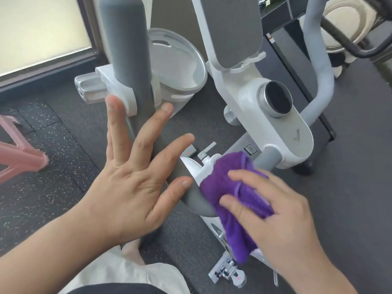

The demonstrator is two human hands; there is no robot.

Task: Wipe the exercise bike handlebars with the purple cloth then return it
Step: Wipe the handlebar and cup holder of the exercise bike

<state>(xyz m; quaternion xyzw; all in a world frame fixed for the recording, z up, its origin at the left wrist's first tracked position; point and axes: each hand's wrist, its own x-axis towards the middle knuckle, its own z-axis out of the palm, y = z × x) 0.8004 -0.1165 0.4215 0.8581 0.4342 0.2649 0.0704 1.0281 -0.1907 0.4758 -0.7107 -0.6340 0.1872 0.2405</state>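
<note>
White exercise bike [275, 115] up front, grey handlebar [135, 85] running down the middle, left hand [135, 183] spread flat on it with fingers wide, right hand [275, 209] pressing the purple cloth [224, 187] onto the bar's lower bend.

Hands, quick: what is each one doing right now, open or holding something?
Left hand: open, fingers spread, lying against the grey handlebar.
Right hand: fingers fairly straight, pressing the purple cloth onto the bar; open.
</note>
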